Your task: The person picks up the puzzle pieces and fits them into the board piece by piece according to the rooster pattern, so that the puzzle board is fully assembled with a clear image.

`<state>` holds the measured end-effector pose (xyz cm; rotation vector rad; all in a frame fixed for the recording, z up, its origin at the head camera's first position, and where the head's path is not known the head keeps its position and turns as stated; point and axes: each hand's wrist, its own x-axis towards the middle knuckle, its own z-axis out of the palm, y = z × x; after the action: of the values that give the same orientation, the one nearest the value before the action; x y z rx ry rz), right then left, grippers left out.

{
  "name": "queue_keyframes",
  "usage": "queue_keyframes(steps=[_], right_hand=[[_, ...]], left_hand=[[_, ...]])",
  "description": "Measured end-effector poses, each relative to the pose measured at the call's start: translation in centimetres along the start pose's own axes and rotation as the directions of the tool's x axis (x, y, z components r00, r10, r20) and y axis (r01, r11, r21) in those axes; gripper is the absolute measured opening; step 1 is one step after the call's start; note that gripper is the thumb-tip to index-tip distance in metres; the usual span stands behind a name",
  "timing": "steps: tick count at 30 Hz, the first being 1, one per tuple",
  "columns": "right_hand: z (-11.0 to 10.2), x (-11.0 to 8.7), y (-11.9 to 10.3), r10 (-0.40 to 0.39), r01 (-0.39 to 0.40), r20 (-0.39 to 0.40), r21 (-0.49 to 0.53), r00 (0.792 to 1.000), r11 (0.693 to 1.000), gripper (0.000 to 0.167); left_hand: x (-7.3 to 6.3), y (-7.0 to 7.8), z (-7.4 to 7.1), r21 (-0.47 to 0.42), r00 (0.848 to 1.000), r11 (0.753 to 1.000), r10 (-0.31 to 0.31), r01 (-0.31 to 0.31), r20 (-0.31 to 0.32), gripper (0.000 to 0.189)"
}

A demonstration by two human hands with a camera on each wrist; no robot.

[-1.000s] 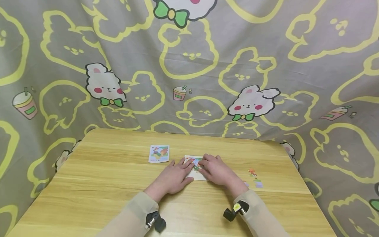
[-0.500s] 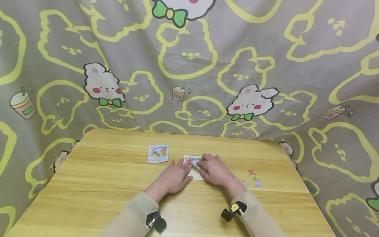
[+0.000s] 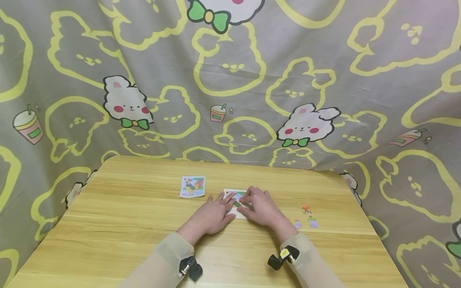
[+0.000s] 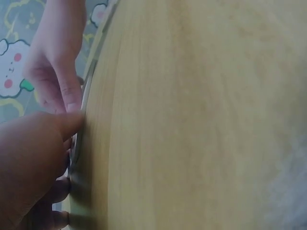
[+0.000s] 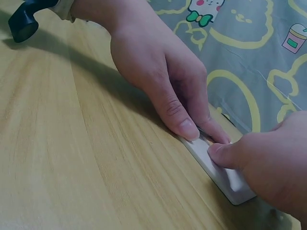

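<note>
A small white puzzle board [image 3: 241, 215] with colourful pieces in it lies on the wooden table, partly hidden under both hands. My left hand [image 3: 210, 216] rests on its left side, fingers stretched out over the picture. From the right, my right hand [image 3: 264, 208] reaches onto the board with bent fingers, index finger and thumb at the coloured pieces. In the right wrist view the right thumb [image 5: 223, 155] touches the board's top, facing the left thumb [image 5: 187, 130] at its edge. I cannot tell whether the right fingertips pinch a piece.
A square picture card with a rooster [image 3: 193, 187] lies behind and left of the board. Several loose puzzle pieces [image 3: 312, 222] lie right of the right hand on the table [image 3: 144, 224]. A patterned grey curtain [image 3: 173, 100] hangs behind the table.
The right hand shifts very slightly at the board, and its forearm has moved a little left, showing more of the loose pieces. The left hand stays in place.
</note>
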<state>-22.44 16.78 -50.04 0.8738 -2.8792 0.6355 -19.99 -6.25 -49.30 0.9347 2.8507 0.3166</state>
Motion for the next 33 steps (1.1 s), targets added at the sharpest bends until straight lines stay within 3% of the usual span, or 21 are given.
queue_keyframes(steps=[7,16,22,27,33], right_hand=[[0.0,0.0,-0.1,0.085,-0.085,-0.010,0.026,0.996,0.996,0.038],[-0.7,-0.8,1.1,-0.011,0.008,0.031,0.070,0.999,0.998,0.042],[-2.1,-2.2,1.9,-0.052,0.047,0.020,0.193,0.998,0.980,0.043],[-3.1,-3.6,2.9,-0.024,0.020,0.012,0.280,1.000,0.960,0.039],[-4.5,-5.8,4.5,0.011,-0.009,-0.005,0.304,1.000,0.953,0.040]], left_hand=[[0.0,0.1,-0.1,-0.028,1.000,1.000,-0.002,0.002,-0.002,0.063],[0.1,0.3,-0.3,-0.027,1.000,1.000,-0.003,0.003,0.006,0.067],[0.1,0.3,-0.1,-0.021,1.000,1.000,-0.002,0.002,0.002,0.069],[0.1,0.4,0.0,-0.019,1.000,1.000,-0.002,0.002,0.002,0.069],[0.1,0.3,0.0,-0.016,1.000,1.000,0.004,-0.004,0.003,0.069]])
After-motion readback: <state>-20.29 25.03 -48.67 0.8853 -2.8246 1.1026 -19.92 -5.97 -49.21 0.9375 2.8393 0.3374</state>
